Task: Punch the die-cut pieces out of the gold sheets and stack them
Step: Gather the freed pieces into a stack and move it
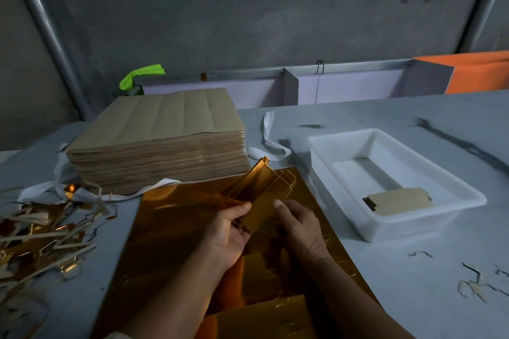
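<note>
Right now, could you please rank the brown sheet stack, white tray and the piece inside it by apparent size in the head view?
Largest: brown sheet stack and white tray, about alike, unranked.
Smallest: piece inside.

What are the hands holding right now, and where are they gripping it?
The left hand and right hand both pinch a small stack of gold pieces at its near end.

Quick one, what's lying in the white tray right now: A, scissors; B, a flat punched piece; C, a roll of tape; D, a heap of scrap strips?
B: a flat punched piece lies on the floor of the tray, at its near end.
</note>
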A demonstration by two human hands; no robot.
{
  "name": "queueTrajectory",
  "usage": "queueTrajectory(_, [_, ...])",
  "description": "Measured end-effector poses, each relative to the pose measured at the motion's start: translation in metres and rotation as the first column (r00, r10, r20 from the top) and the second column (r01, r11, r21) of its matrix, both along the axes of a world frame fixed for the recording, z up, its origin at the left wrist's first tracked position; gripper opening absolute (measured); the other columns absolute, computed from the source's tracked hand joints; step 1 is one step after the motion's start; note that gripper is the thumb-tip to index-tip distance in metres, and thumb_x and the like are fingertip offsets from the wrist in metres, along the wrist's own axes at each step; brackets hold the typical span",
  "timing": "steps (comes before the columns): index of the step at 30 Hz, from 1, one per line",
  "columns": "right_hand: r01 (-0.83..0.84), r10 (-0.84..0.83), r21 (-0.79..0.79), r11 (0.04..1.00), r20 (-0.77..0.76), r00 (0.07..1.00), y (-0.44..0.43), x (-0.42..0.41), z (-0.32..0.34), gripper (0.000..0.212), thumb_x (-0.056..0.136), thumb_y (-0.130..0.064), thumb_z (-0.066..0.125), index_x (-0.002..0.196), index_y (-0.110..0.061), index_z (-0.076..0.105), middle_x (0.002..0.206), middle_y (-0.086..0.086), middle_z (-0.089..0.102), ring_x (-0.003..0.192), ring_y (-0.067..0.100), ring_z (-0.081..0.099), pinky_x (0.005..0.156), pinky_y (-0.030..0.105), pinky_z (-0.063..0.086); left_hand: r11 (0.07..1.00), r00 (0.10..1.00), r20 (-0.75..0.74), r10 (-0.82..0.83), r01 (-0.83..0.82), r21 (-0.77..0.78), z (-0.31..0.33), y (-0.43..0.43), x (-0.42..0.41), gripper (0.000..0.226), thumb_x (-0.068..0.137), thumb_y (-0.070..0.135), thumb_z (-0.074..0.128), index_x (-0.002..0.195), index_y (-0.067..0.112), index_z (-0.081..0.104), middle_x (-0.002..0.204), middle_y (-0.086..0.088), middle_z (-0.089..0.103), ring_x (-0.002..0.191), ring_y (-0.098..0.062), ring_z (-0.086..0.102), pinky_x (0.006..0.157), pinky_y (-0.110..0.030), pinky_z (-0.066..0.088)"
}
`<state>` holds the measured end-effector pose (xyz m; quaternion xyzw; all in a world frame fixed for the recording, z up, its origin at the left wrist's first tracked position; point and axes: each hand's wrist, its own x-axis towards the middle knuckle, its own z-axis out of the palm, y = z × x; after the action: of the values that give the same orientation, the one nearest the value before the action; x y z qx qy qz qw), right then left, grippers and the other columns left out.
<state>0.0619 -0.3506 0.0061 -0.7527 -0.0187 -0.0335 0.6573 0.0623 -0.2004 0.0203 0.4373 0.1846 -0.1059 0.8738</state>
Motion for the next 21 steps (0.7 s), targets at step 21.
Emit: queueTrajectory(21, [-0.023,0.042,-0.264,0.964,0.065,0.997,0.012,0.000,0.005,0.026,0.098,-0.021,0.056,0.097,-0.046,0.048,0.092,-0.016,0.064,0.082,-0.004,0.062,0.065,0.013,0.049,0.760,0.961,0.245,-0.125,-0.066,0.646,0.011,-0.002,-0.002,0.058,0.076,0.018,0.053,0.134,0.022,0.049,0.119,-0.011,0.058,0.105,-0.026,0.055,0.073,-0.033,0.045])
